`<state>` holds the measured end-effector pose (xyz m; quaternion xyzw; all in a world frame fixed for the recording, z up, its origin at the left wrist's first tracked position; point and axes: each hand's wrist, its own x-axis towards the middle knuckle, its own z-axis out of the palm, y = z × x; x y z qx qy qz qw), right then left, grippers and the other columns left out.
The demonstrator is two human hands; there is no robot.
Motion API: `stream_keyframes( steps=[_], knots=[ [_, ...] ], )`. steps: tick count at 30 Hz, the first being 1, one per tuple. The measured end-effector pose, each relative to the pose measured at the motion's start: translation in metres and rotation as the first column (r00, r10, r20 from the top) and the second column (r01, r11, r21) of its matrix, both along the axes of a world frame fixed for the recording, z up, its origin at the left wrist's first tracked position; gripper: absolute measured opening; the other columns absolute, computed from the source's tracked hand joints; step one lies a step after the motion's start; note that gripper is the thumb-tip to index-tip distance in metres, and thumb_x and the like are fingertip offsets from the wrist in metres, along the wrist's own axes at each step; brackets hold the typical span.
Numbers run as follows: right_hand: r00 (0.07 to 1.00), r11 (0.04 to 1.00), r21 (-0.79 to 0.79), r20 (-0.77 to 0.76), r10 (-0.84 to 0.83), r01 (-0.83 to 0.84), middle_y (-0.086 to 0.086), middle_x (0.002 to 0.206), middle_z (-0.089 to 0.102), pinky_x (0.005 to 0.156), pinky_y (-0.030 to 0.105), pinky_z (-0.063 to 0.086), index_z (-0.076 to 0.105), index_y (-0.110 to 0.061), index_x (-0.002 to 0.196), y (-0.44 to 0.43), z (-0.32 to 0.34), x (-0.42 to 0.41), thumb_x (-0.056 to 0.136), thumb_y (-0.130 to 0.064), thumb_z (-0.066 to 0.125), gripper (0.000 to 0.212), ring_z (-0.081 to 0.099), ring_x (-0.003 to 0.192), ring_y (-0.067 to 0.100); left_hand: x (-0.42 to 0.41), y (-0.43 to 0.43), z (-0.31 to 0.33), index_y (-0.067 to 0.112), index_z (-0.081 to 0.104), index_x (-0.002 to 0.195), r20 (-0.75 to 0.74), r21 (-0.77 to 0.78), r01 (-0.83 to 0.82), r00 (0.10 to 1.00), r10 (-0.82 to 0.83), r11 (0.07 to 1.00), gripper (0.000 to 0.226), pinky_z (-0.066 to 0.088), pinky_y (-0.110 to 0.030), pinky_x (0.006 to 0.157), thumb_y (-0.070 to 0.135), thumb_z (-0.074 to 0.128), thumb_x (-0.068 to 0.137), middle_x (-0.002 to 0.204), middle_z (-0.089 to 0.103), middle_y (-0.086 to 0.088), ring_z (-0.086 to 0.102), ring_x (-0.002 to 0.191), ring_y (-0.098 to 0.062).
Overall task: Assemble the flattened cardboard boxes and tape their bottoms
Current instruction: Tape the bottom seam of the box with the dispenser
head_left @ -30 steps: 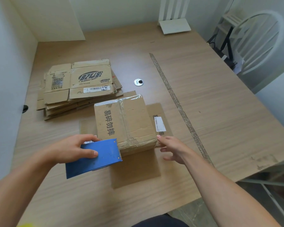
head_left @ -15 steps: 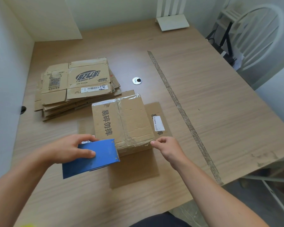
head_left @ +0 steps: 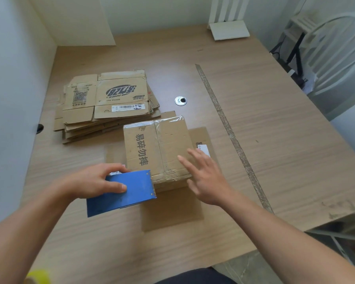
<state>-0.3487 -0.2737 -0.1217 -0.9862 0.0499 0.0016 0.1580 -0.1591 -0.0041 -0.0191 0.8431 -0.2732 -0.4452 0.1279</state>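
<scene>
cardboard box (head_left: pixel 158 148) is kept bottom-up so its taped seam can be smoothed by the spread right hand (head_left: pixel 208 179), while the blue tape dispenser (head_left: pixel 123 193) is gripped by the left hand (head_left: pixel 94 181).

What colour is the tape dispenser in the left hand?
The tape dispenser is blue; the head view shows it best.

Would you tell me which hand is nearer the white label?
The right hand, open just beside the white label; the left hand grips the blue tape dispenser across the box.
</scene>
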Motion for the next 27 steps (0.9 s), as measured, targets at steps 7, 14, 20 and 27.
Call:
stream_keyframes(
  steps=[7,14,20,27],
  knots=[
    [0.973,0.952,-0.202,-0.078,0.219,-0.231,-0.006,0.165,0.019,0.120,0.059,0.013,0.025,-0.036,0.156,0.016,-0.007,0.027,0.104,-0.043,0.033,0.053,0.016,0.153,0.027,-0.002,0.001,0.005,0.051,0.055,0.113,0.004,-0.001,-0.010,1.000,0.010,1.000,0.050,0.048,-0.034,0.092,0.061,0.062,0.065,0.124,0.054,0.017,0.060,0.102,-0.007],
    [0.986,0.946,-0.291,0.044,0.164,-0.144,-0.007,0.155,0.042,0.114,0.055,0.030,0.045,-0.042,0.147,0.020,-0.014,0.026,0.096,-0.061,0.031,0.056,0.040,0.143,0.021,0.002,0.005,0.003,0.049,0.058,0.115,-0.021,-0.034,0.006,1.000,-0.006,0.999,0.050,0.047,-0.040,0.099,0.061,0.063,0.067,0.137,0.051,0.021,0.060,0.110,-0.008],
    [0.985,0.968,-0.237,0.126,0.121,-0.088,-0.009,0.152,0.046,0.115,0.050,0.030,0.049,-0.045,0.143,0.023,-0.017,0.027,0.097,-0.058,0.035,0.050,0.044,0.141,0.020,0.003,0.009,0.001,0.059,0.056,0.104,-0.031,-0.062,0.011,0.999,-0.013,0.998,0.036,0.049,-0.027,0.077,0.062,0.061,0.068,0.105,0.059,0.032,0.059,0.089,0.008],
    [0.983,0.967,-0.238,0.136,0.122,-0.088,-0.008,0.153,0.045,0.114,0.049,0.024,0.047,-0.046,0.143,0.023,-0.018,0.027,0.098,-0.058,0.035,0.048,0.043,0.142,0.020,0.007,0.013,0.009,0.060,0.054,0.108,-0.018,-0.055,0.060,0.998,-0.061,0.997,0.040,0.049,-0.031,0.085,0.063,0.060,0.069,0.112,0.057,0.032,0.059,0.095,0.003]
  ],
)
